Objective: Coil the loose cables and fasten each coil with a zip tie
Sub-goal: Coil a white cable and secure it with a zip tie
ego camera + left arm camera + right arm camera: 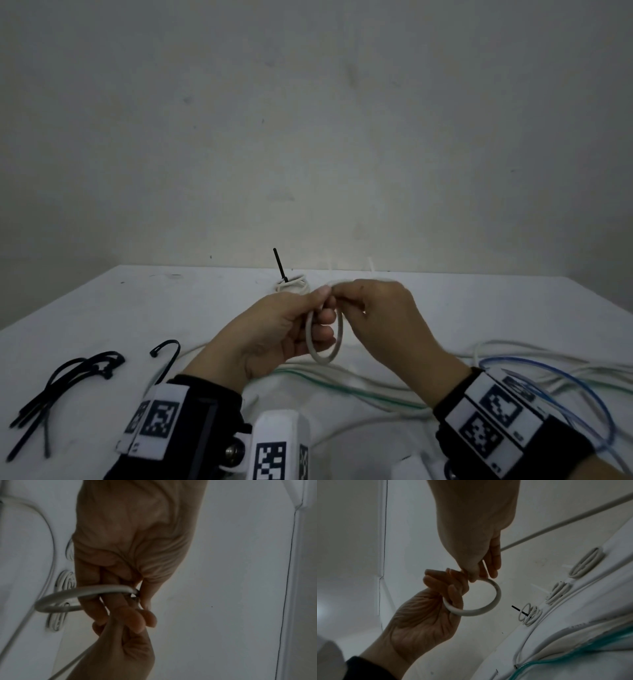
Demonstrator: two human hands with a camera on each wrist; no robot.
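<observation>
A white table (144,308) is set against a plain pale wall (308,120); the wall is marked with faint smudges, and a thin dark line is seen running down a corner of the room in the wrist views. Lighting is dim.

Above the middle of the table, a single loop of white cable (323,337) is held up between both hands. The loop is gripped at its top by the curled fingers and thumb of the left hand (274,334). The same spot is pinched by the right hand (383,318), thumb against fingertips. The cable's free run (565,520) is seen trailing away from the right hand.

Behind the loop, at the table's far edge, three finished white coils are lined up; the nearest coil (293,286) is fastened with a black zip tie (280,262) whose tail stands upright. White ties are seen faintly on the other two.

Left of the loop, a bundle of black zip ties (65,383) is laid on the table, with one curved tie (168,353) just beside it. Right of the loop and nearer the person, loose cables are spread: white ones (531,353), a blue one (565,380) and a green one (342,385).
</observation>
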